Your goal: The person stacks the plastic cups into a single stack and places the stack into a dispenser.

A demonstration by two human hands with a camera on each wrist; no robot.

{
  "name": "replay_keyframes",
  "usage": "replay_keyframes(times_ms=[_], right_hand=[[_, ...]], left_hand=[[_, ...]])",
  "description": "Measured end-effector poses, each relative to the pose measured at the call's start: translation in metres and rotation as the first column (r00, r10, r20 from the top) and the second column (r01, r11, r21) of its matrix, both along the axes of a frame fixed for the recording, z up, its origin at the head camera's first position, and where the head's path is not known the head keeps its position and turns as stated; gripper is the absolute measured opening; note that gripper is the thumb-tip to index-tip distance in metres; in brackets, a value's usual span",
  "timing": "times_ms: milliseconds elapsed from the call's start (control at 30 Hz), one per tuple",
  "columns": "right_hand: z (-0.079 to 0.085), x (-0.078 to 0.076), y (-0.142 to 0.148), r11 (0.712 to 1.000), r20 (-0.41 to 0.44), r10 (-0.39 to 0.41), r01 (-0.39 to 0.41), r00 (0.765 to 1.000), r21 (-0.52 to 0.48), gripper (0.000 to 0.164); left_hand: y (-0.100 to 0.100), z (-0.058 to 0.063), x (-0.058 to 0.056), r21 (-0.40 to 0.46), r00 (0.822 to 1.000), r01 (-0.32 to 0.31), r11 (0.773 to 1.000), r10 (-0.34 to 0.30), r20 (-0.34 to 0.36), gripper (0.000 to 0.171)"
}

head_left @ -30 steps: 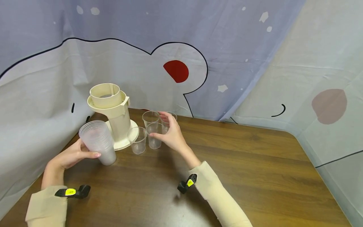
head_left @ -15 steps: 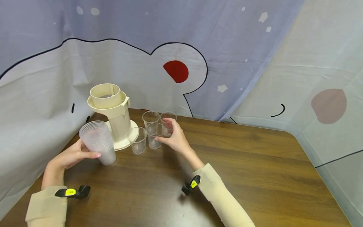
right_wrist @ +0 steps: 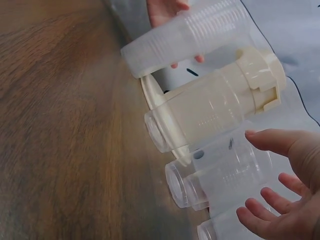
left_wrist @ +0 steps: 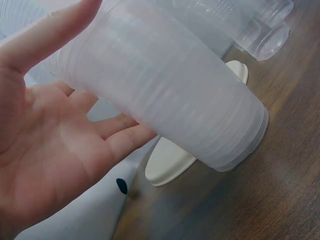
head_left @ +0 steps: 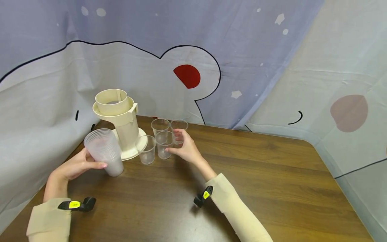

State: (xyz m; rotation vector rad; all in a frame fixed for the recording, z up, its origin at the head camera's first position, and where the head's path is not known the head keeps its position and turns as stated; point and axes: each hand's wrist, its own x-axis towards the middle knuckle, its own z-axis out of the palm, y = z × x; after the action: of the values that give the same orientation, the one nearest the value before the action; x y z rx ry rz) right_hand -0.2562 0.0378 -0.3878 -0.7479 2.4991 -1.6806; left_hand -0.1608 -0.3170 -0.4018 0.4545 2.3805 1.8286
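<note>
My left hand (head_left: 75,166) grips a tall stack of nested clear plastic cups (head_left: 104,148), thumb on the near side. In the left wrist view the stack (left_wrist: 170,90) tilts, its lower end by the table. My right hand (head_left: 188,150) is beside the front-right clear cup (head_left: 164,143), with fingers apart and thumb near its side. In the right wrist view the thumb and fingers (right_wrist: 260,215) are spread, not closed round a cup; contact cannot be told. Single cups stand upright around it: a front-left cup (head_left: 147,153), a back-left cup (head_left: 160,125) and a back-right cup (head_left: 179,125).
A cream plastic cup dispenser (head_left: 125,129) with a round base stands behind the stack, close to the front-left cup. The brown wooden table (head_left: 257,188) stretches to the right. A printed cloth curtain (head_left: 257,67) hangs along the table's back and sides.
My right hand has drawn back toward me and slightly right from over the back cups, to the front-right cup's side. The left hand and the stack have stayed in place.
</note>
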Motion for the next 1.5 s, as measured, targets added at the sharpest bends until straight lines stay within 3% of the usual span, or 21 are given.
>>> replay_keyframes(times_ms=[533,867,1133,1500], right_hand=[[-0.005,-0.002,0.002,0.991,-0.054,-0.024,0.031,0.998,0.129,0.048],[-0.006,-0.004,-0.006,0.999,0.003,-0.032,0.031,0.999,0.023,0.068],[-0.008,-0.006,-0.013,0.996,-0.011,-0.049,0.050,0.999,0.074,0.073],[-0.008,-0.005,-0.014,0.996,-0.003,-0.053,0.053,0.999,0.068,0.073]], left_hand=[[0.000,0.001,0.000,-0.007,1.000,-0.002,1.000,0.002,-0.009,0.073],[0.000,0.001,0.001,-0.034,1.000,-0.010,0.999,0.010,-0.001,0.075],[0.000,0.001,0.001,-0.007,1.000,0.000,1.000,0.000,-0.005,0.074],[-0.001,0.002,0.002,-0.038,1.000,-0.019,0.999,0.020,0.017,0.076]])
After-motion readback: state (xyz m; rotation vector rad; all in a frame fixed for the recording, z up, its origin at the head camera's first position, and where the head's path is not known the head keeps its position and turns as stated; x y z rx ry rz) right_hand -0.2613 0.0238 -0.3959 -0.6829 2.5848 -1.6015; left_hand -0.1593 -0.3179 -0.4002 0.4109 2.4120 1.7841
